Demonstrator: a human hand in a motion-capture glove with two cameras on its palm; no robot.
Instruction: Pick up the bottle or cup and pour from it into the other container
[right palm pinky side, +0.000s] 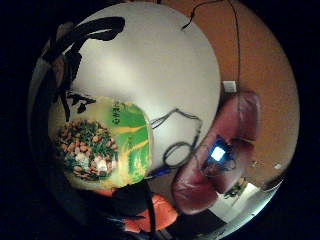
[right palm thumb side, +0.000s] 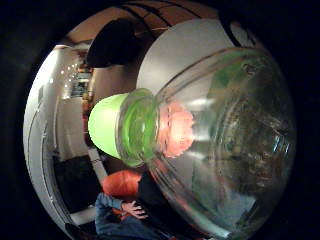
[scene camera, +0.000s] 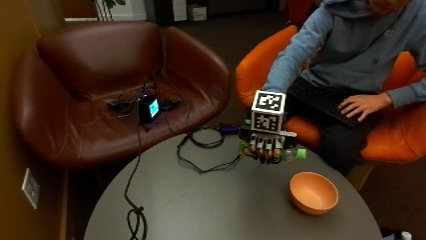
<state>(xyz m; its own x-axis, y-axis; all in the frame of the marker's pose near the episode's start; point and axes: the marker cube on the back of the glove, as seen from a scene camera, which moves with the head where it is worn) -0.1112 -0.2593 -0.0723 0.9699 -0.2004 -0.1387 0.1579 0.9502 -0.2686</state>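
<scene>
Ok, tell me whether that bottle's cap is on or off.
On. The green cap sits on the neck of the bottle gripped by the right hand, tipped sideways above the table.

The person's black-gloved right hand (scene camera: 267, 145) was stretched forward from a grey-blue sleeve (scene camera: 293, 55), the back of the hand turned up and outward, held above the near edge of the worktop. Its fingers (scene camera: 266, 146) curled downward around a clear plastic bottle with a green cap (scene camera: 293, 154) lying sideways in the grip. The bare left hand (scene camera: 361, 105) rested in the lap.
</scene>
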